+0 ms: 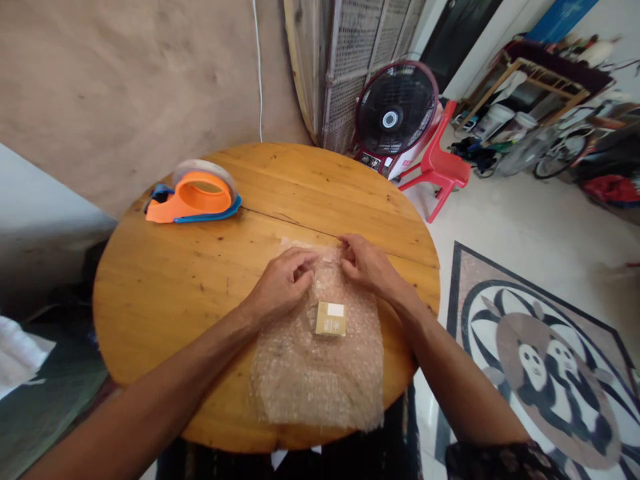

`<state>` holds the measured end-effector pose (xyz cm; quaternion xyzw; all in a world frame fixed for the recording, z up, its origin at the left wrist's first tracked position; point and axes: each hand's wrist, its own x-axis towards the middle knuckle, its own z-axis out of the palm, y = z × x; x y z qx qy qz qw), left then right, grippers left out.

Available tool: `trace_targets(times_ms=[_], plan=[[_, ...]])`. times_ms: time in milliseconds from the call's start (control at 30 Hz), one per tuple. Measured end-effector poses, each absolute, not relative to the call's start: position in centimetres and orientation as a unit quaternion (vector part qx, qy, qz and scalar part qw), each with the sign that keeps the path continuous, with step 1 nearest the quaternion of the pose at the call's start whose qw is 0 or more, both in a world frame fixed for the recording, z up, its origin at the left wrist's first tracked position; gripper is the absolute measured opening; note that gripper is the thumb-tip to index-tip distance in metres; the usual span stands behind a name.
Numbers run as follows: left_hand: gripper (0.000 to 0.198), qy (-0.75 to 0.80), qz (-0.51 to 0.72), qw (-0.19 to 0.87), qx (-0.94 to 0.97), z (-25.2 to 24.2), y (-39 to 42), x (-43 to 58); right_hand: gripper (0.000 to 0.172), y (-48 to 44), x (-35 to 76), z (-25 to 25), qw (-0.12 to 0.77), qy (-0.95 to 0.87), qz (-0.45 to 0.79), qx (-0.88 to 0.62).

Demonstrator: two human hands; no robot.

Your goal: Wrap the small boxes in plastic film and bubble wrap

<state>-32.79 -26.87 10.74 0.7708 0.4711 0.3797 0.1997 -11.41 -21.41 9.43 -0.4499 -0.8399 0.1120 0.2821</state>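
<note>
A sheet of clear bubble wrap [320, 387] lies on the round wooden table, its near edge reaching the table's front rim. On the sheet's middle rests a small tan box [330, 319] with a white label patch. My left hand [287, 279] holds the far left part of the wrap, fingers curled and closed. Across from it, my right hand [367, 262] pinches the far right part, thumb and fingertips together. Both hands are beyond the box and do not touch it.
An orange and blue tape dispenser [200, 197] with a roll stands at the table's [170, 320] back left. Past the right rim are a fan [395, 110] and a red plastic chair [443, 163]. The wall [150, 80] runs close behind the table.
</note>
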Motion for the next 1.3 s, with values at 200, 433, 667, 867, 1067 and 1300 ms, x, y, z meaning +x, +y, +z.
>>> trace_targets(times_ms=[200, 433, 667, 867, 1067, 1300], plan=[[0.032, 0.460, 0.371, 0.177, 0.787, 10.3, -26.8, -32.8, 0.032, -20.3, -11.9, 10.3, 0.318, -0.819, 0.214, -0.427], [0.032, 0.443, 0.334, 0.105, 0.825, 9.8, -27.1, -32.7, 0.027, -19.0, -12.8, 9.2, 0.424, -0.692, 0.418, -0.408], [0.023, 0.441, 0.302, 0.065, 0.843, 9.5, -27.4, -32.5, 0.028, -19.2, -13.3, 9.5, 0.454, -0.633, 0.464, -0.422], [0.017, 0.447, 0.278, 0.013, 0.850, 9.4, -27.6, -32.2, 0.031, -19.3, -13.5, 9.6, 0.459, -0.609, 0.476, -0.438], [0.017, 0.445, 0.270, 0.006, 0.854, 9.4, -27.6, -32.1, 0.031, -19.4, -13.6, 9.8, 0.461, -0.608, 0.469, -0.444], [0.016, 0.452, 0.256, 0.005, 0.855, 9.5, -27.7, -32.2, 0.031, -19.5, -13.7, 9.7, 0.474, -0.586, 0.492, -0.435]])
